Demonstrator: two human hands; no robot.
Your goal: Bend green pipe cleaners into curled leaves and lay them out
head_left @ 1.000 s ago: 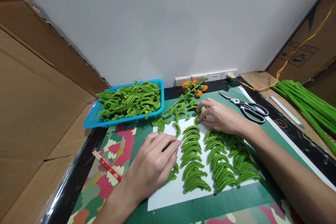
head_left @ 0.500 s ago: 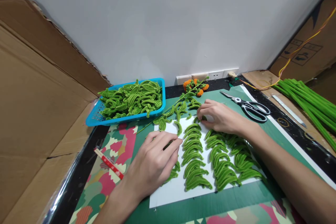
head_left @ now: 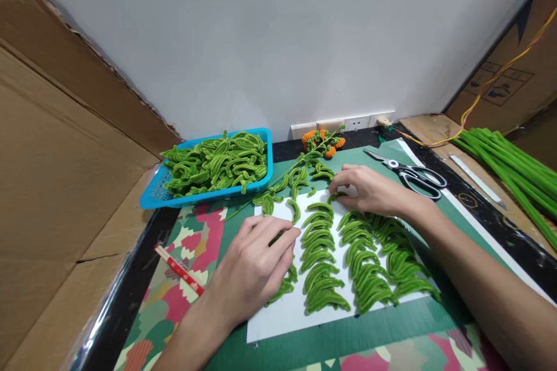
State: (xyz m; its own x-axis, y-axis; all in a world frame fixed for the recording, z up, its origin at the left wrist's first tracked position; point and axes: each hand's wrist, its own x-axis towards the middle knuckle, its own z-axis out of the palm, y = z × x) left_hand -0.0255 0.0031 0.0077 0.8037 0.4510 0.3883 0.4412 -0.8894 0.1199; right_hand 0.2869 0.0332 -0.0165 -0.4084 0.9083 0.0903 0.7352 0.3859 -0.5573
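Note:
Curved fuzzy green pieces [head_left: 319, 258] lie in several columns on a white sheet [head_left: 278, 324]. My right hand [head_left: 361, 188] is over the sheet's top edge, its thumb and fingers closed around a small green piece [head_left: 337, 196]. Over the left column, my left hand [head_left: 261, 261] rests with bent fingers close together; what they hold, if anything, is hidden. A blue basket [head_left: 174, 202] heaped with green pieces [head_left: 221, 162] stands at the back left. Behind the sheet lies a green stem with orange flowers [head_left: 328, 148] and loose leaves.
Black-handled scissors [head_left: 420, 179] lie behind my right forearm. A white pen-like stick [head_left: 478, 181] and long green stems [head_left: 513, 168] are at the right. Red-wrapped chopsticks [head_left: 180, 271] lie left of my left hand. Wall sockets [head_left: 359, 123] and cardboard [head_left: 65, 156] border the workplace.
My right hand has shifted slightly to the right, with the small green piece at its fingertips. My left hand has barely moved.

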